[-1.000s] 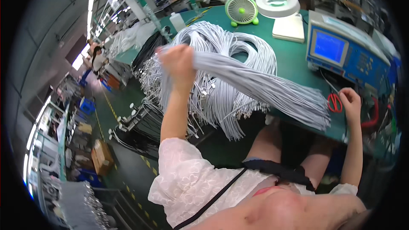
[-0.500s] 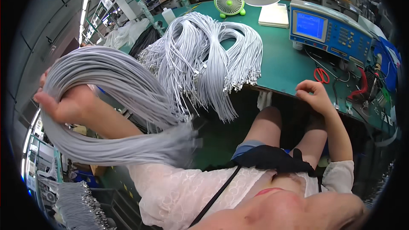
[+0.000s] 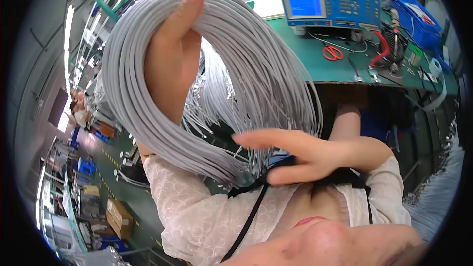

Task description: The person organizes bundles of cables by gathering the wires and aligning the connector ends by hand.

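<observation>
Single head-worn fisheye view looks steeply down, close over the workbench (image 3: pixel 315 64).

Left hand (image 3: pixel 170 56) grips grey wire bundle (image 3: pixel 256 69); right hand (image 3: pixel 300 155) touches its strands.

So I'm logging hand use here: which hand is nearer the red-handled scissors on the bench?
Right. The right hand lies open below the scissors, while the left hand grips the grey wire bundle farther left.

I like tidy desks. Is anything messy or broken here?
Nothing looks broken. The left hand grips a neat looped bundle of grey wires, the right hand open beside its loose ends. On the bench, red scissors and leads lie loosely scattered.
</observation>
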Demonstrator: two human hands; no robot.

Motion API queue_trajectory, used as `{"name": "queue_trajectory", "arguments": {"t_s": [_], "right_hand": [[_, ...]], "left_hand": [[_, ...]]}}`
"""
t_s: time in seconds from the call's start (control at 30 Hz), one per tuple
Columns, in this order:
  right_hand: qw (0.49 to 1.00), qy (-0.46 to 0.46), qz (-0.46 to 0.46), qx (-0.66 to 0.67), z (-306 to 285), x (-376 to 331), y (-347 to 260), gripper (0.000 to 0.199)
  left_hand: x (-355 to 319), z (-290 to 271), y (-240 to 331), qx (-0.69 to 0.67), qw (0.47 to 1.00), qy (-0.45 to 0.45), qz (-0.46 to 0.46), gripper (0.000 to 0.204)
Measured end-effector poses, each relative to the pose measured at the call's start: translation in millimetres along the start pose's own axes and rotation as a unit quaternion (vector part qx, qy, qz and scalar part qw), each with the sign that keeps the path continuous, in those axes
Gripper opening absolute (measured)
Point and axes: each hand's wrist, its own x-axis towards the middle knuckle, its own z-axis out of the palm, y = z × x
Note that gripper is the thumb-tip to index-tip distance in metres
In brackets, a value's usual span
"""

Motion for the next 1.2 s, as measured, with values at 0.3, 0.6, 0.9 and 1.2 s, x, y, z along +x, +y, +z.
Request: {"name": "queue_trajectory", "arguments": {"t_s": [0.3,0.6,0.9,1.2], "right_hand": [[0.935,0.269,0.209,-0.101,-31.3,-32.2,190.7,0.062],[0.806,0.336,0.217,-0.436,-55.3,-146.8,163.7,0.053],[0.648,0.216,0.634,-0.363,-105.1,-411.5,194.4,0.045],[0.437,0.682,0.382,0.446,23.3,-418.7,179.0,0.056]], "left_hand": [[-43.5,-7.3,-7.1,0.076,0.984,-0.159,-0.008,0.077],[-67.2,-55.8,-63.3,0.128,0.954,-0.263,-0.065,0.061],[-172.0,-51.9,-327.6,0.324,0.714,-0.562,-0.263,0.031],[-176.7,3.6,-452.2,0.110,0.747,-0.311,-0.577,0.039]]}}
